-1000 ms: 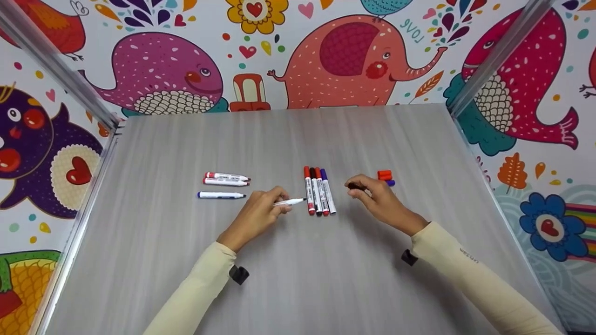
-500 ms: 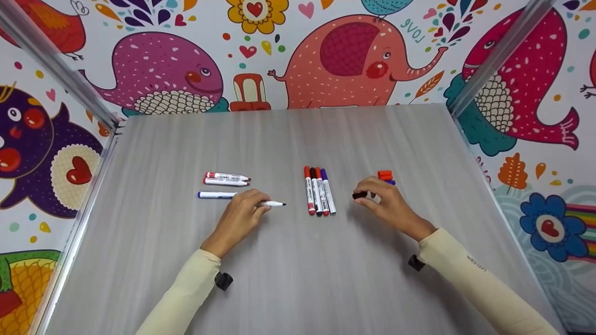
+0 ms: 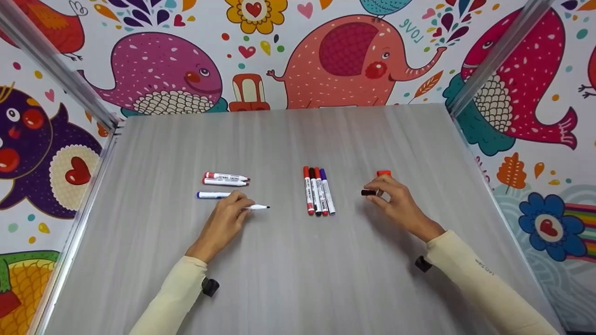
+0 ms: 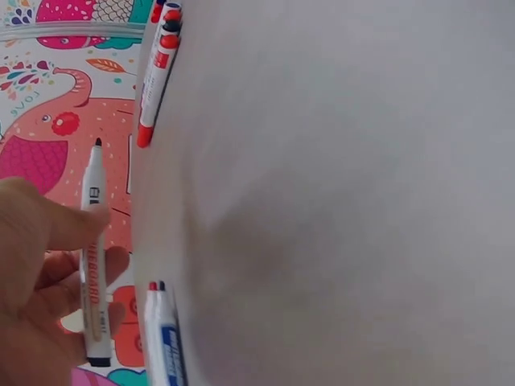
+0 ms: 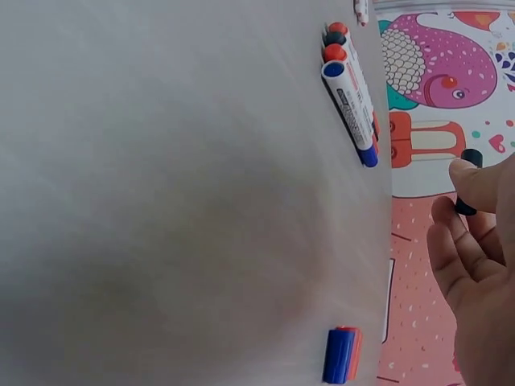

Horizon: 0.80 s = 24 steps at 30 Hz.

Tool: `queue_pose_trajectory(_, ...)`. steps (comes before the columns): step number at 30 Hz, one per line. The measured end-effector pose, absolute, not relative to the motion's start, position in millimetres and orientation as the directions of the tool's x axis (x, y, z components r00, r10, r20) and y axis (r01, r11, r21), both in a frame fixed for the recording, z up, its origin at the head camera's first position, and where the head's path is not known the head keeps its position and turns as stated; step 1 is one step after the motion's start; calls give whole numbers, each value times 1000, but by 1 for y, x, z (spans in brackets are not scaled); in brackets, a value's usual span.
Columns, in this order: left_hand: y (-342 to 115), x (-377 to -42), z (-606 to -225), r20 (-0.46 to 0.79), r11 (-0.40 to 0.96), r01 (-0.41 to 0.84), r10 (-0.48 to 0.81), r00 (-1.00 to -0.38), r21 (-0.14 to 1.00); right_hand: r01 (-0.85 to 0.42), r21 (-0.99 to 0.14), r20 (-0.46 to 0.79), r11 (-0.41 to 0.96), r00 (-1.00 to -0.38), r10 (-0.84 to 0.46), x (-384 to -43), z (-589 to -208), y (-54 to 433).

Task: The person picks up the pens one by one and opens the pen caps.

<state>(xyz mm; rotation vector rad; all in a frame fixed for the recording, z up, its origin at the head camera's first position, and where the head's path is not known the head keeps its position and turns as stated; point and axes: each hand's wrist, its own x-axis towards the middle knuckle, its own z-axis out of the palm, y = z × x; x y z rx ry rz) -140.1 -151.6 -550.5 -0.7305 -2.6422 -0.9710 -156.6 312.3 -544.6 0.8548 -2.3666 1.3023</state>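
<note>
My left hand (image 3: pixel 225 217) pinches an uncapped black whiteboard marker (image 4: pixel 94 265), its black tip pointing right in the head view. Beside that hand lies an uncapped blue marker (image 3: pixel 210 195), partly covered by the fingers. Between thumb and fingers of my right hand (image 3: pixel 396 202) is a black marker cap (image 5: pixel 471 159). Just behind this hand a red cap (image 3: pixel 383 173) lies on the table; a blue cap (image 5: pixel 339 355) next to it shows in the right wrist view.
Several capped markers (image 3: pixel 318 190) lie side by side mid-table. Two uncapped red markers (image 3: pixel 226 179) lie at the left, behind the blue one. The grey table (image 3: pixel 288 279) is bounded by patterned walls (image 3: pixel 251 56) at the back and sides.
My left hand has moved left with the black marker, away from the middle row toward the blue marker. My right hand has moved right with the black cap, closer to the loose caps.
</note>
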Motion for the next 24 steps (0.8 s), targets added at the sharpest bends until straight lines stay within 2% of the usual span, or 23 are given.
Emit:
queue_pose_trajectory(7,-172,-135,-563,450,623,537,310,-837,569,-596,-676,488,433,-803,-342,-156,-545,320)
queue_pose_trajectory(12,-180,-135,-567,431,642,502,281,-857,580,-580,-677,483,454,-815,-321,-155,-548,326)
queue_pose_trajectory(24,-197,-139,-580,502,713,526,277,-819,465,-598,-674,494,433,-801,-337,-153,-560,337)
